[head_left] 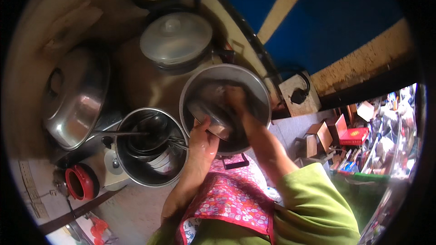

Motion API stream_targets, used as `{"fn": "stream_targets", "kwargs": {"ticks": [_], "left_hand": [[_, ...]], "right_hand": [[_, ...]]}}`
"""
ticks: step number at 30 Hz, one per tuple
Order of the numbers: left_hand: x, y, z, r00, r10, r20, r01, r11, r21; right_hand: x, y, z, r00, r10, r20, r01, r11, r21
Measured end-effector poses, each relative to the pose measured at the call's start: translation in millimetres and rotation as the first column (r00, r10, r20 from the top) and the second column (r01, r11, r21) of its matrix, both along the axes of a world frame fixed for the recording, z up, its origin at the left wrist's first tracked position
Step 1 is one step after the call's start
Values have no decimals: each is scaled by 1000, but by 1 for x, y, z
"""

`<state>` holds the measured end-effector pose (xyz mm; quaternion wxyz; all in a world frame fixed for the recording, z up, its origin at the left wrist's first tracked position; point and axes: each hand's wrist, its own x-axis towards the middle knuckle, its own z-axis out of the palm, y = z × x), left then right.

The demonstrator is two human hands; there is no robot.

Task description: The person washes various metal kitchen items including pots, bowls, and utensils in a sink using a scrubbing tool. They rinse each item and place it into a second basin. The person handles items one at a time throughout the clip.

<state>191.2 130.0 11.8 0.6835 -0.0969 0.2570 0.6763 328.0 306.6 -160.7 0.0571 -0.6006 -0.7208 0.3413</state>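
A large grey metal pot [186,86] stands in front of me, with a side handle toward my apron. Tilted inside it is a shiny steel bowl [218,124]. My left hand [203,143] grips the bowl's near rim, thumb along the edge, and its skin looks wet. Deeper in the pot is my right hand [236,97], fingers curled together beside the bowl's far side; whatever they hold is hidden in the dim interior. Close by on the left, a second steel pot [131,178] holds stacked bowls, a ladle [152,126] and other utensils.
A lidded pot [176,38] sits behind the big pot. To the left leans a large steel basin [79,104]. A red round pot [81,182] is lower left. A power socket [299,94] with a black plug is at right, beyond which cardboard boxes [318,138] and clutter lie.
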Motion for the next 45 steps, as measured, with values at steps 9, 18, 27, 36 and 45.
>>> {"fn": "stream_targets", "kwargs": {"ticks": [9,18,27,36,45], "left_hand": [[0,4,-11,964,95,248,-84,995,-56],[-39,-46,57,999,-31,42,27,994,110],[-118,-134,182,-450,112,-886,511,846,-153],[-135,-194,152,-830,-88,-551,294,771,-565],[-135,-207,169,-739,-205,-642,146,882,-449]], "right_hand": [[-21,-72,182,709,48,-704,-329,905,-269],[35,-39,123,908,400,125,-400,916,-29],[-18,-36,51,661,696,282,-744,657,121],[-17,-82,49,747,605,276,-636,771,29],[-28,-73,91,760,558,334,-611,789,71]]}}
